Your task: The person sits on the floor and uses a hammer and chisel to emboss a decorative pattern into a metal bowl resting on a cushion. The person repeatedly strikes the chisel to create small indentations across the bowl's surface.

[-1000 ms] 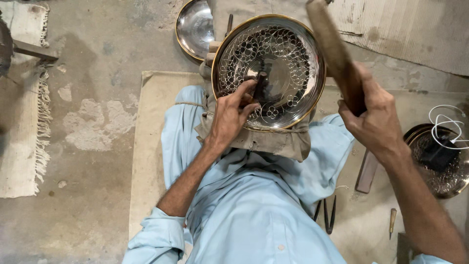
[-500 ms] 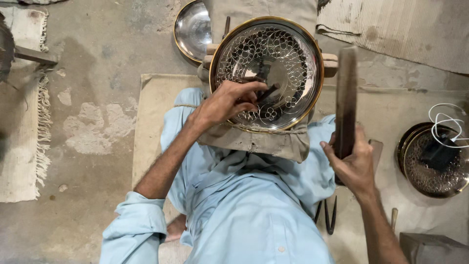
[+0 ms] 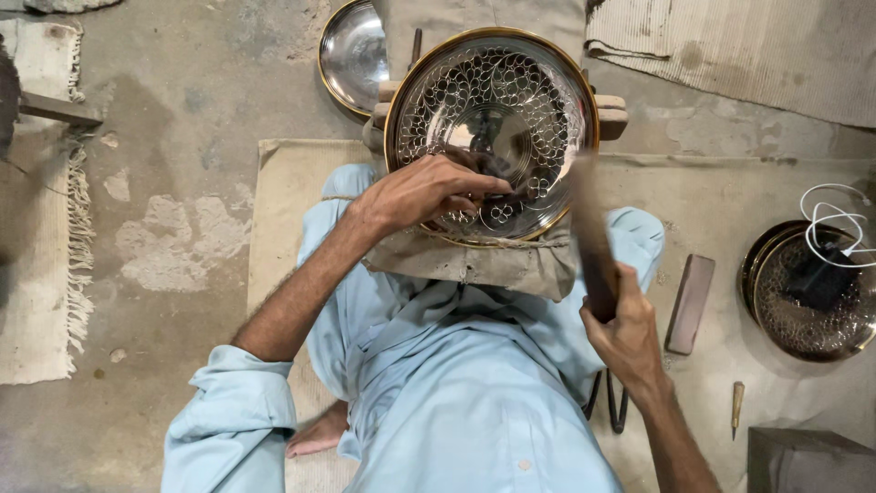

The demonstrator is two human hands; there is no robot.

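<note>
at frame centre, the left hand (image 3: 424, 190) pinches a small dark punch (image 3: 511, 173) against the round, gold-rimmed pierced silver metal dish (image 3: 538, 82); the right hand (image 3: 630, 333) grips a blurred dark wooden mallet (image 3: 591, 242) — a stray blow could hit fingers or dent the fretwork

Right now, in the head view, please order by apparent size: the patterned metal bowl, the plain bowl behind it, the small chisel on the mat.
1. Patterned metal bowl
2. Plain bowl, partly hidden
3. Small chisel

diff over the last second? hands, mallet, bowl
The right hand swung the wooden mallet down from raised high to beside the patterned metal bowl, grip unchanged. The left hand kept pinching the small tool against the bowl. Bowl stayed put.
</note>
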